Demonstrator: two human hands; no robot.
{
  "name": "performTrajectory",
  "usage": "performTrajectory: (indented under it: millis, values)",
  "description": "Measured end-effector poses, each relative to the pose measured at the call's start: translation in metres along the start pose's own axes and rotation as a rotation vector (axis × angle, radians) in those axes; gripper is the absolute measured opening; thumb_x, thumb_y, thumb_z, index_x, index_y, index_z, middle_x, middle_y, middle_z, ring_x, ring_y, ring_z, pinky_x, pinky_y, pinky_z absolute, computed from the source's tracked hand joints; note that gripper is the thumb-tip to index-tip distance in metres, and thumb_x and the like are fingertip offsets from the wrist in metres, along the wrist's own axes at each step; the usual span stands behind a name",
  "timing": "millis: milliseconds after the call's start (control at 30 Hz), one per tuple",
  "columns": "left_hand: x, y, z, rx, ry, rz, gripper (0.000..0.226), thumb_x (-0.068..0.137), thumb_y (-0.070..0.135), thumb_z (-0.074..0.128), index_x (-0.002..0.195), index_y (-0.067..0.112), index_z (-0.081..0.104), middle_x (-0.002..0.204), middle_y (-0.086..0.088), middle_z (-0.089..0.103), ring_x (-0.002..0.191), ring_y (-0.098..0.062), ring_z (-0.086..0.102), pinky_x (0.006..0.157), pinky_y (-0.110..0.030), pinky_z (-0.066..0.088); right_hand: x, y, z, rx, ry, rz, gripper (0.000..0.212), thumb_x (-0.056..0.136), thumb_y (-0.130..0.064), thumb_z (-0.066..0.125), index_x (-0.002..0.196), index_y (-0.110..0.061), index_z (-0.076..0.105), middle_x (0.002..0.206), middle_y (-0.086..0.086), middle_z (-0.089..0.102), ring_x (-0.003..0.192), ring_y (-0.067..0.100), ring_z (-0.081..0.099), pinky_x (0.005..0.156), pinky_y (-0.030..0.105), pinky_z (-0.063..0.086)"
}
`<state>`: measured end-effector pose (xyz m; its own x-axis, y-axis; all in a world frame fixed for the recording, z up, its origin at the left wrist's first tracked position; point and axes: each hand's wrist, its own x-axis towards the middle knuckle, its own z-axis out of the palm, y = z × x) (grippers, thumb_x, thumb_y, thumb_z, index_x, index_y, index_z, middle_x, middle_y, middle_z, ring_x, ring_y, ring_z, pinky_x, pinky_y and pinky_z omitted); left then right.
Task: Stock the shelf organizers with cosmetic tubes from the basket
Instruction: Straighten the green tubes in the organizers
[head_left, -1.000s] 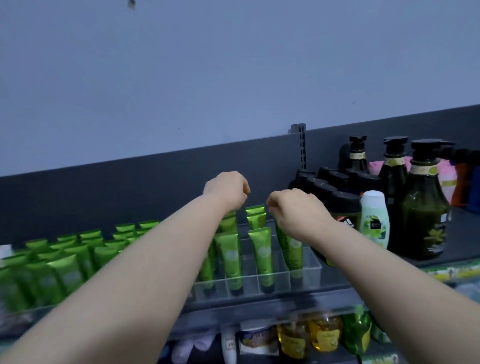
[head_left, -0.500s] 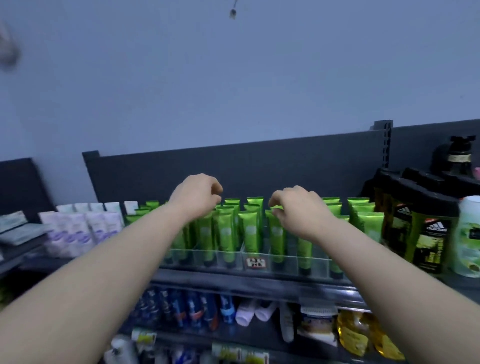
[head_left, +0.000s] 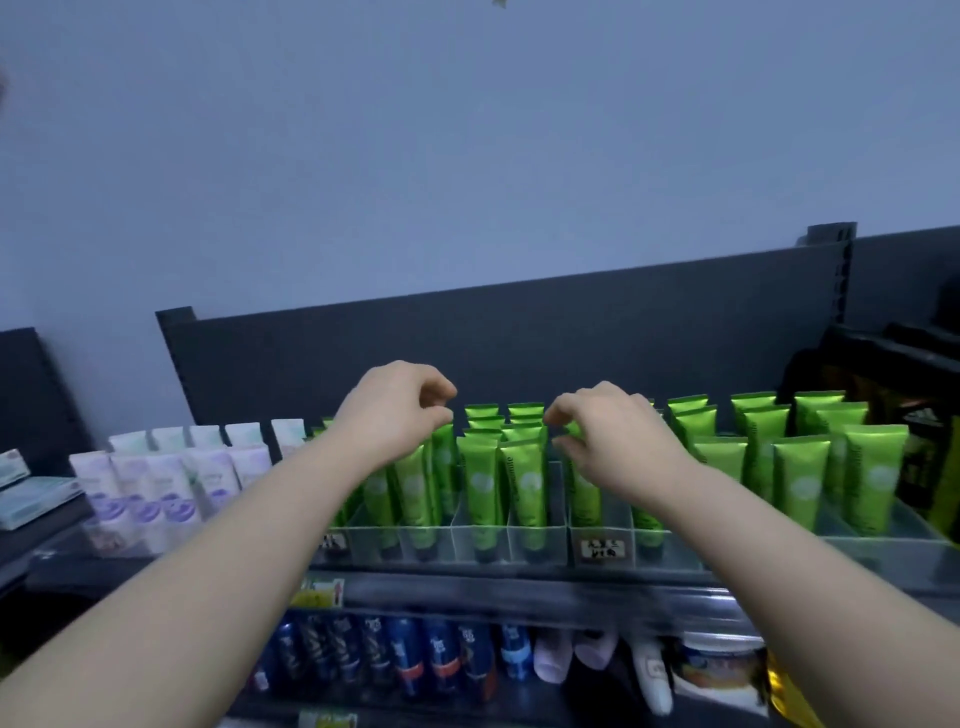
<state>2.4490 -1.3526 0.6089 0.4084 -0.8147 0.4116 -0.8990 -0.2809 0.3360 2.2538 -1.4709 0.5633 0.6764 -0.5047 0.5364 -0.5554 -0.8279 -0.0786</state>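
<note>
Rows of green cosmetic tubes (head_left: 524, 483) stand cap-down in a clear divided shelf organizer (head_left: 483, 545). More green tubes fill a second clear organizer (head_left: 883, 540) to the right. My left hand (head_left: 395, 410) hovers over the tube tops left of centre, fingers loosely curled, thumb and forefinger apart, with nothing visibly between them. My right hand (head_left: 618, 441) is beside it, thumb and fingers pinching the crimped top of one green tube (head_left: 573, 430) that stands in its slot. The basket is out of view.
White and lilac tubes (head_left: 140, 499) stand at the left on the same shelf. Dark bottles (head_left: 924, 441) crowd the right end. A dark back panel (head_left: 519, 338) rises behind. Blue cans (head_left: 405, 654) line the lower shelf. A price label (head_left: 602, 548) sits on the organizer front.
The view has swung left, away from the dark pump bottles. Both hands have travelled left along the green tubes to the middle organizer, and my left fingers have loosened.
</note>
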Motion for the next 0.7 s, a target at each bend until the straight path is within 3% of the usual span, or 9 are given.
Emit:
performTrajectory:
  millis: [100, 267, 500, 700]
  values:
    - [0.020, -0.010, 0.007, 0.012, -0.096, 0.101, 0.017, 0.085, 0.026, 0.070, 0.101, 0.033, 0.071, 0.100, 0.016, 0.069, 0.098, -0.007, 0.063, 0.091, -0.033, 0.051, 0.009, -0.013, 0.012, -0.027, -0.006, 0.050, 0.026, 0.094, -0.034, 0.051, 0.119, -0.030, 0.058, 0.118, -0.009, 0.062, 0.119, 0.018, 0.046, 0.091, 0.036, 0.039]
    - [0.048, -0.025, 0.021, 0.022, -0.290, 0.265, 0.009, 0.074, 0.040, 0.078, 0.079, 0.034, 0.074, 0.079, 0.021, 0.068, 0.082, 0.002, 0.062, 0.081, -0.032, 0.055, 0.021, -0.026, 0.024, -0.063, -0.023, 0.126, 0.025, 0.093, -0.039, 0.051, 0.115, -0.031, 0.060, 0.115, -0.010, 0.064, 0.114, 0.016, 0.049, 0.091, 0.035, 0.042]
    - [0.054, -0.030, 0.035, 0.153, -0.315, 0.444, 0.013, 0.081, 0.039, 0.072, 0.091, 0.032, 0.072, 0.088, 0.016, 0.069, 0.090, -0.007, 0.062, 0.081, -0.031, 0.052, 0.019, -0.042, 0.034, -0.122, -0.067, 0.219, 0.027, 0.092, -0.044, 0.053, 0.115, -0.033, 0.061, 0.116, -0.009, 0.063, 0.120, 0.016, 0.046, 0.095, 0.036, 0.038]
    - [0.058, -0.037, 0.029, 0.186, -0.367, 0.413, 0.009, 0.083, 0.033, 0.071, 0.090, 0.028, 0.074, 0.088, 0.014, 0.070, 0.091, -0.008, 0.062, 0.082, -0.032, 0.052, 0.021, -0.046, 0.035, -0.095, -0.013, 0.223, 0.028, 0.092, -0.046, 0.052, 0.115, -0.032, 0.060, 0.115, -0.010, 0.063, 0.119, 0.014, 0.046, 0.094, 0.036, 0.035]
